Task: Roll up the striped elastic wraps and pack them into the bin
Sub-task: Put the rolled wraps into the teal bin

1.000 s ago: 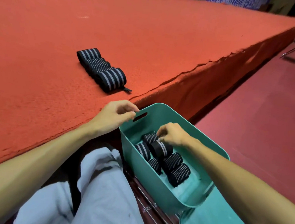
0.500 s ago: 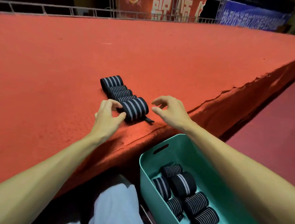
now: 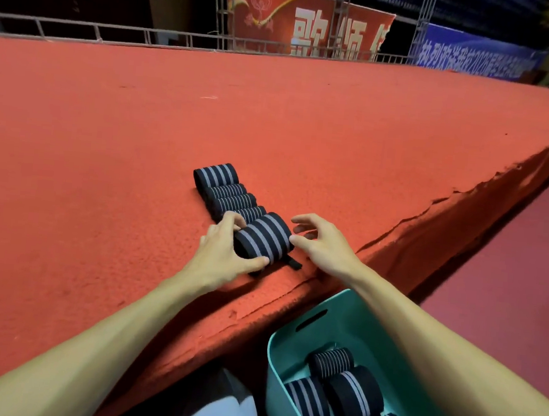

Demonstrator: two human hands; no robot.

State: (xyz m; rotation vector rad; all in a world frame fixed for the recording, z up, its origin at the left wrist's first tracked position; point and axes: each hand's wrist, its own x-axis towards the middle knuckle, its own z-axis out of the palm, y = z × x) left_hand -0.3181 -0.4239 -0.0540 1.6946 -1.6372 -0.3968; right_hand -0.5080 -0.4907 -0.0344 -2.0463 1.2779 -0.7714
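Several black wraps with grey stripes lie in a row (image 3: 224, 193) on the red carpeted stage (image 3: 104, 159). My left hand (image 3: 226, 253) grips the nearest wrap (image 3: 263, 240), thumb under its front and fingers over its back. Fingers spread, my right hand (image 3: 319, 245) touches the right end of this wrap with its thumb. A black tab (image 3: 295, 263) sticks out from under the wrap. At the lower right a teal bin (image 3: 277, 367) holds several rolled wraps (image 3: 343, 393).
The stage edge (image 3: 397, 225) runs diagonally to the right, with a lower dark red floor (image 3: 508, 294) beyond it. A metal railing (image 3: 116, 33) and banners (image 3: 299, 21) stand at the far side. My light trouser leg (image 3: 221, 415) shows below, left of the bin.
My right hand left the bin and both hands rose to the stage. The left hand closed around the nearest wrap and the right hand came up against its end.
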